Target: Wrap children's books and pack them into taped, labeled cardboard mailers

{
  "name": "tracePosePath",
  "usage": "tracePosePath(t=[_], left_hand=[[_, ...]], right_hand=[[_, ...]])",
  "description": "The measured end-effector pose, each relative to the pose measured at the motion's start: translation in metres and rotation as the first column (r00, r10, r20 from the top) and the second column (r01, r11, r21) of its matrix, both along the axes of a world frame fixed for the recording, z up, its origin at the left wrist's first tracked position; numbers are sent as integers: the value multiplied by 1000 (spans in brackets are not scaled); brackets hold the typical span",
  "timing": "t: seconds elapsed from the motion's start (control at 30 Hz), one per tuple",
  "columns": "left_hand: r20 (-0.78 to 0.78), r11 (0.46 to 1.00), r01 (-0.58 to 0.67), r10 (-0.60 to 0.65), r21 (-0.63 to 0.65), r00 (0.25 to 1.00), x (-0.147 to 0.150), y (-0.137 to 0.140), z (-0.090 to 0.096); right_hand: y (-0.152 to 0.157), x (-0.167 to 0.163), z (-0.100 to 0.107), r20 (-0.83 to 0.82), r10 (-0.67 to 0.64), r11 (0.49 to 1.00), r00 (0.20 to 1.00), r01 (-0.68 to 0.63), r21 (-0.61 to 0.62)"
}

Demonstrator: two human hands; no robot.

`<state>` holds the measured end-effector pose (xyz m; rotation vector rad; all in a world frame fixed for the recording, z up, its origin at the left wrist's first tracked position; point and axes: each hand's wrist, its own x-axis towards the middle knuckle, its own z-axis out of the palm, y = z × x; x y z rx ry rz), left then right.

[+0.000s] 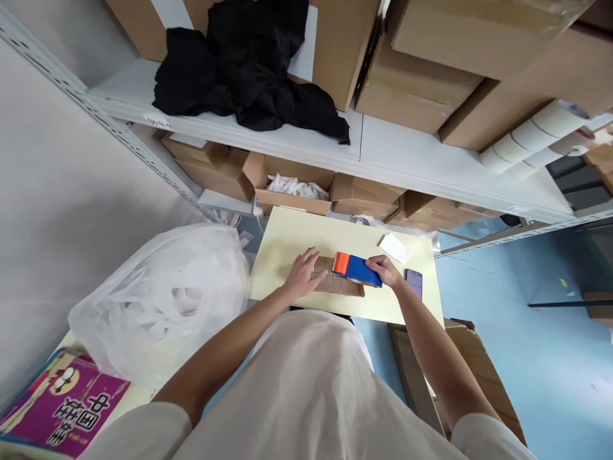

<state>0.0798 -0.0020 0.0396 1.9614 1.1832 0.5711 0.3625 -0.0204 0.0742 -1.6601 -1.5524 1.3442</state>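
A blue and orange tape dispenser (361, 269) is in my right hand (385, 269), its fingers closed on the blue end. The orange end, with a toothed edge, points left over a flat brown cardboard box (338, 285). The box lies near the front edge of the pale yellow table (287, 230). My left hand (304, 275) is open at the box's left end, its fingers apart and pointing right. Whether its fingertips press on the cardboard I cannot tell. The dispenser covers part of the box's upper right side.
A white card or small box (393, 247) and a phone (414, 283) lie on the table's right. A large translucent bag (167, 300) bulges at left. Behind stands a shelf (402, 153) with cartons and black cloth (249, 70). An open carton (460, 364) is on the floor at right.
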Motion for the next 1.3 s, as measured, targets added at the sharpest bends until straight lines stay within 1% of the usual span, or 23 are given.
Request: tracePosePath(t=[0.03, 0.07, 0.1, 0.13, 0.17, 0.2, 0.23, 0.27, 0.3, 0.37, 0.43, 0.47, 0.53, 0.6, 0.67, 0.73, 0.8, 0.83, 0.93, 1.07, 1.2, 1.3], left_hand=[[99, 989, -66, 80, -133, 992, 5, 0, 4], [189, 952, -98, 157, -289, 969, 11, 1, 8], [264, 893, -81, 217, -443, 940, 16, 2, 12], [326, 821, -28, 257, -570, 910, 20, 3, 15], [379, 754, 37, 287, -656, 880, 24, 4, 18], [420, 703, 94, 307, -705, 854, 26, 6, 21], [447, 677, 125, 326, -726, 833, 27, 8, 23], [459, 670, 127, 346, -731, 818, 28, 10, 24], [460, 680, 104, 368, -726, 808, 28, 11, 25], [444, 717, 26, 403, -697, 800, 26, 14, 27], [436, 755, -17, 397, -655, 807, 23, 16, 29], [435, 768, -18, 382, -640, 815, 20, 17, 30], [432, 785, -23, 365, -619, 825, 9, 17, 30], [413, 796, -58, 373, -603, 830, -10, 18, 26], [367, 798, -136, 413, -588, 834, -35, 18, 16], [301, 778, -224, 467, -587, 832, -60, 19, 1], [243, 745, -258, 490, -615, 837, -78, 19, -17], [223, 743, -266, 486, -615, 845, -82, 19, -26], [178, 765, -282, 457, -579, 872, -81, 17, -50], [115, 797, -318, 432, -513, 895, -63, 15, -76], [60, 839, -351, 410, -417, 910, -43, 11, -93], [20, 858, -356, 391, -370, 920, -35, 8, -104]], right_hand=[[-1, 0, 1, -14, 4, 1000, 1000, -3, 7], [-1, -1, 2, -31, 8, 1000, 999, -8, 15], [-1, -2, 4, -46, 15, 1000, 999, -13, 25], [-1, -3, 6, -57, 23, 999, 998, -21, 37], [-1, -4, 9, -62, 34, 998, 997, -31, 49], [-1, -5, 13, -62, 47, 997, 997, -43, 60], [0, -7, 16, -55, 57, 996, 997, -53, 72], [0, -8, 21, -45, 67, 995, 997, -63, 82], [1, -9, 25, -29, 73, 993, 997, -70, 90], [4, -14, 35, 19, 84, 991, 996, -85, 102], [6, -19, 44, 77, 98, 988, 992, -107, 114], [7, -21, 48, 105, 112, 985, 988, -124, 116], [8, -22, 55, 149, 152, 980, 977, -169, 109], [7, -16, 57, 194, 179, 975, 964, -200, 94], [2, -1, 56, 245, 170, 979, 955, -191, 68], [-4, 17, 51, 290, 143, 987, 946, -157, 26], [-9, 31, 44, 329, 133, 991, 935, -134, -20], [-10, 35, 40, 350, 133, 991, 927, -129, -35], [-10, 35, 31, 422, 142, 990, 896, -136, -44], [-7, 25, 23, 501, 157, 987, 851, -150, -54], [-8, 22, 15, 522, 164, 986, 837, -149, -71], [-10, 25, 12, 519, 156, 988, 840, -140, -71]])
